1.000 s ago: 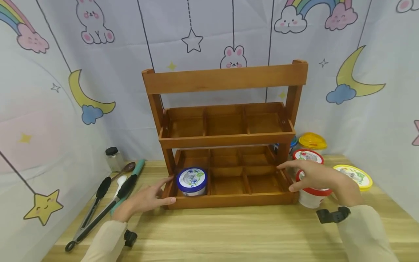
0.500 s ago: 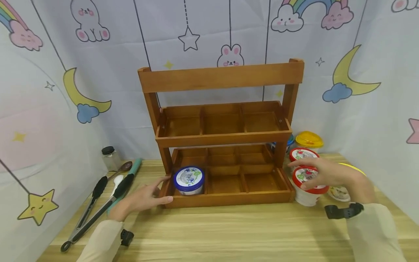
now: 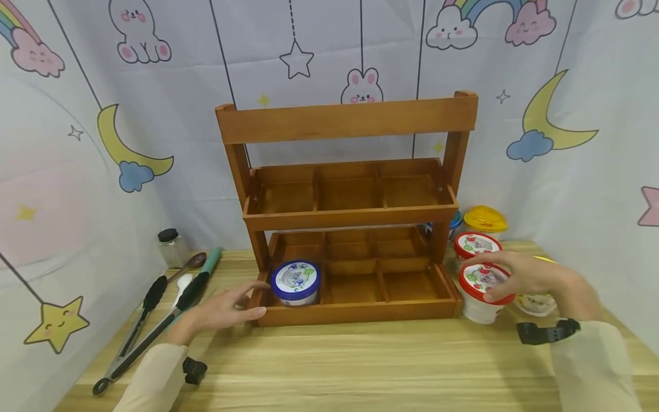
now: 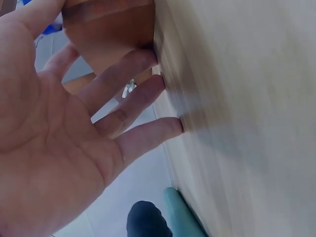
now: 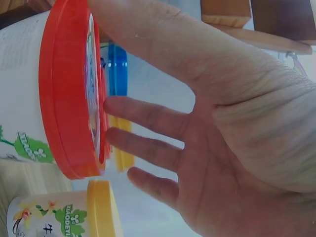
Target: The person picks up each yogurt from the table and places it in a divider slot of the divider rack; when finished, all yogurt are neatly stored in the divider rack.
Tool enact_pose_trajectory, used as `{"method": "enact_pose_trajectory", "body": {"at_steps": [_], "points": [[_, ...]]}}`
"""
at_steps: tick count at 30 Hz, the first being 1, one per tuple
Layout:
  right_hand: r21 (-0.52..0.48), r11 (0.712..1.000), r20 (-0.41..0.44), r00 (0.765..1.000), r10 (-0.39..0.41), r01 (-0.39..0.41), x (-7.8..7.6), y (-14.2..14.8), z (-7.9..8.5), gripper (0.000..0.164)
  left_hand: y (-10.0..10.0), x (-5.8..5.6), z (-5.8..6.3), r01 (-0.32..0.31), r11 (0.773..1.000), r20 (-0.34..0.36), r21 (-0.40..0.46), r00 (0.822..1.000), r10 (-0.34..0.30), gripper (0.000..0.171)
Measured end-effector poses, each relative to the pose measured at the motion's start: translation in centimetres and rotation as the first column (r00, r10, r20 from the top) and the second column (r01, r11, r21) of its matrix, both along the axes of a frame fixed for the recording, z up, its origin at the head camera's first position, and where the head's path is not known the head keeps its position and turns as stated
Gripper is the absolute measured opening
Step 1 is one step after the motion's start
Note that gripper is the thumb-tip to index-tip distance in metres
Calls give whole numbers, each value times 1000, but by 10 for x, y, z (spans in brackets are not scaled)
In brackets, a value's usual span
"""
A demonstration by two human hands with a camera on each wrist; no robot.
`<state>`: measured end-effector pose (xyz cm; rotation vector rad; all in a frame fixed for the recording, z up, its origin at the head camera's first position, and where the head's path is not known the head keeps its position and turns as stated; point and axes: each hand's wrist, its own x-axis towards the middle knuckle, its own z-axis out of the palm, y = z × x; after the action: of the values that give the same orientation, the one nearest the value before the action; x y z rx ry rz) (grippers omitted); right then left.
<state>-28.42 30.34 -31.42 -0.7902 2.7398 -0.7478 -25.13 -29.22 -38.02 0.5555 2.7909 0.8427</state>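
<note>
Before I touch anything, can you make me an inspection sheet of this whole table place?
Surface: wood-patterned table.
Job's things: brown rack; dark-blue-lidded tub in its bottom front-left compartment; front red-lidded tub, back red-lidded tub and yellow-lidded tubs to the rack's right.
Clutter: tongs, white spoon and jar on the left.
Fingers: left fingers at the rack's lower left corner; right fingers by the front red-lidded tub's lid, touch unclear.
Cables: nothing seen.
Surroundings: cloth backdrop with bunnies, moons and stars.

The green leaf mark (image 5: 32,148) on the red-lidded tub (image 5: 71,94) reads "XIAODEYI"; the yellow-lidded tub (image 5: 101,210) bears the same name plus the character "牛", other print being too blurred
</note>
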Motion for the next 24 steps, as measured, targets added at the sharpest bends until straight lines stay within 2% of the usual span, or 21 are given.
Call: {"method": "enact_pose_trajectory", "body": {"at_steps": [4, 9, 15, 24], "points": [[1, 1000, 4, 1000, 6, -6, -1, 3, -2, 61, -7, 0, 0, 21, 997, 76, 74, 997, -27, 62], [-30, 1000, 68, 998, 8, -6, -1, 2, -5, 63, -14, 0, -2, -3, 991, 131, 132, 991, -15, 62], [-48, 998, 167, 985, -35, 44, -1, -1, -3, 68, -15, -1, -2, -21, 990, 145, 138, 989, 1, 61], [-60, 997, 170, 985, -29, 40, 2, -3, 0, 66, -18, -5, -2, -1, 992, 152, 127, 988, -19, 62]]}}
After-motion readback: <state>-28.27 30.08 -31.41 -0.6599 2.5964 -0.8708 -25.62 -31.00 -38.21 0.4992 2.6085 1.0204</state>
